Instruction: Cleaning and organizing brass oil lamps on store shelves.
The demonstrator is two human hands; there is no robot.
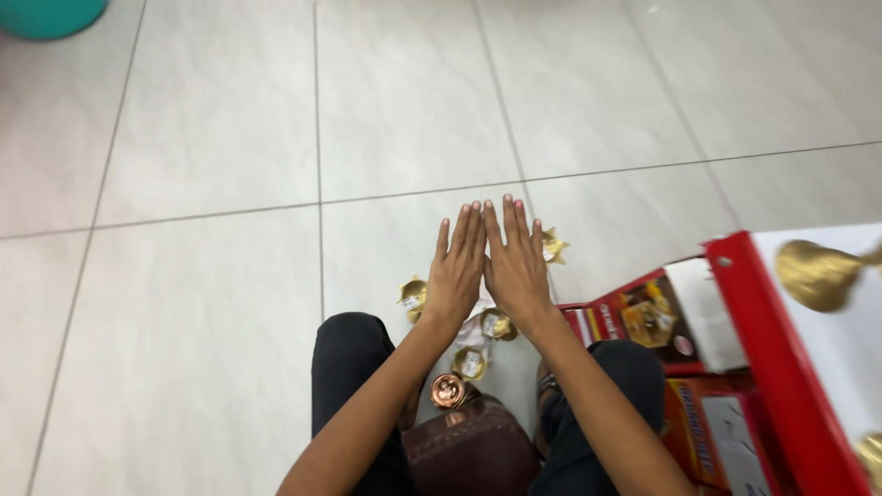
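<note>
Pale tiled floor (211, 138). Left hand (457, 266), right hand (514, 262) flat, empty, side by side, fingers pointing away over brass lamps (412, 296). Red cartons (634, 317) right, probably lamp packaging.

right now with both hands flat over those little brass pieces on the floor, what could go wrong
The left hand and right hand hover open, side by side, over small brass lamps scattered on the tile floor; lowering or sweeping them could knock the lamps and send them skidding. The copper pot between the knees might tip if a leg shifts. The red box at the right crowds that elbow.
</note>
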